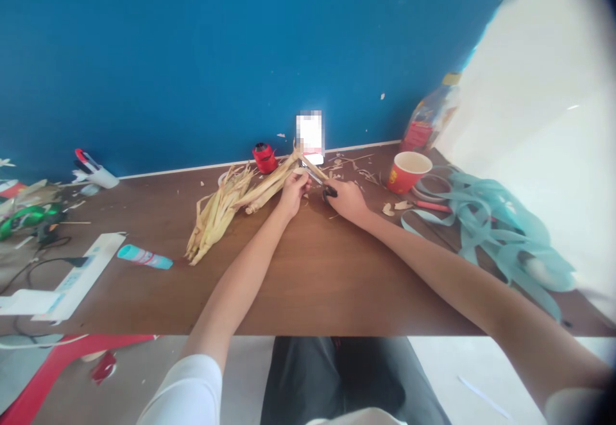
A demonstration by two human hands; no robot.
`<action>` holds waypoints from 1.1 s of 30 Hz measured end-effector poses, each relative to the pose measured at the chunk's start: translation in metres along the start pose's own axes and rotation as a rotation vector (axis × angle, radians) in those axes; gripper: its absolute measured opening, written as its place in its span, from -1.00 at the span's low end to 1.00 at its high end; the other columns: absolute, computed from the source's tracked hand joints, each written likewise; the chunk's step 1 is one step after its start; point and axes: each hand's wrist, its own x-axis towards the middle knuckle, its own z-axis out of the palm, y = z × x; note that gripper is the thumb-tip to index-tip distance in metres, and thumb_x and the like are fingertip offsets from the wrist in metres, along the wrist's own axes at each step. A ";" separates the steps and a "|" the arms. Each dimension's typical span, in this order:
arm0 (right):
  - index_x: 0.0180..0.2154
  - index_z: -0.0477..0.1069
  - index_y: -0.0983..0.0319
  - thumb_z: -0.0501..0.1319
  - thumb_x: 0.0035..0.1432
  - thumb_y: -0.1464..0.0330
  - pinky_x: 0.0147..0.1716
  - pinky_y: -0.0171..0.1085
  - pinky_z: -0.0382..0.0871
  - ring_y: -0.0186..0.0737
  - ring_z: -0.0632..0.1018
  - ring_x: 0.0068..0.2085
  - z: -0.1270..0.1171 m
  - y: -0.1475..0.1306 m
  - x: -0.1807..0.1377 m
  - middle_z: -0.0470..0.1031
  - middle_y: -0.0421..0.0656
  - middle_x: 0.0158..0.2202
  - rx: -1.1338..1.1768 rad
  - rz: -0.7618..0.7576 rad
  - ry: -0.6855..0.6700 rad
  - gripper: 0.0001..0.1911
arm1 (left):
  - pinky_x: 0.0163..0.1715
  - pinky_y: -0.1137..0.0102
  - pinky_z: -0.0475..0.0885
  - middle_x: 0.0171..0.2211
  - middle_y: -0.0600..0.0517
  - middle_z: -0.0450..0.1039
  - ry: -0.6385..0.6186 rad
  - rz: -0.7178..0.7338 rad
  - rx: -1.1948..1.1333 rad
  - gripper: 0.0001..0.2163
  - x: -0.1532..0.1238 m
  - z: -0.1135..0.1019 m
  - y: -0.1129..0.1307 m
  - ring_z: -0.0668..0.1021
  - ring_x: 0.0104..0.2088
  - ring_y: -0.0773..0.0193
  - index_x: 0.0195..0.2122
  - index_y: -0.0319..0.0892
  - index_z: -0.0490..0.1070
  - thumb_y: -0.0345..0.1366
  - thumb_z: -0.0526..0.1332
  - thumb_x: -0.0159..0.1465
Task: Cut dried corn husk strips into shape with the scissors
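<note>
Both grips are closed, and they nearly touch above a wooden table. The left hand curls around a stiff strip of dried corn husk, while the right hand holds a pair of black-handled scissors. The scissor blades sit up against the strip, though the fingers hide part of the contact. Just left of the left hand, a bundle of dried corn husks lies on the table, joined to the strip.

Beyond the grips, a small red spool stands near the bundle, and a blurred white card stands upright against a blue wall. Husk scraps lie just past the right hand, with a red paper cup beyond them. Further right is a heap of pale teal ribbon. Well left of the left hand lie a teal tube and a long white box.
</note>
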 end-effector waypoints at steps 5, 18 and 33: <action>-0.14 0.56 0.09 0.16 0.14 0.40 -0.25 -0.28 0.32 -0.13 0.58 -0.23 0.001 0.002 0.001 0.63 -0.15 -0.23 0.009 -0.015 -0.022 -0.71 | -0.51 0.56 0.26 -0.49 0.15 0.34 -0.012 0.039 0.023 -0.81 0.001 -0.002 -0.003 0.36 -0.55 0.52 -0.39 -0.19 0.33 -0.26 0.34 0.18; -0.14 0.58 0.07 0.14 0.11 0.39 -0.29 -0.28 0.30 -0.13 0.58 -0.25 0.000 0.004 0.001 0.64 -0.16 -0.25 -0.003 -0.024 -0.040 -0.68 | -0.57 0.53 0.23 -0.57 0.14 0.23 0.054 0.056 0.001 -0.75 0.005 -0.002 -0.006 0.33 -0.59 0.48 -0.52 -0.18 0.21 -0.26 0.23 0.23; -0.22 0.59 0.14 0.20 0.09 0.34 -0.35 -0.32 0.29 -0.17 0.57 -0.30 -0.003 0.002 0.001 0.64 -0.18 -0.33 0.178 0.029 0.056 -0.77 | -0.54 0.52 0.23 -0.54 0.13 0.31 -0.012 0.061 0.052 -0.78 0.003 -0.002 -0.005 0.36 -0.57 0.46 -0.40 -0.19 0.36 -0.15 0.28 0.20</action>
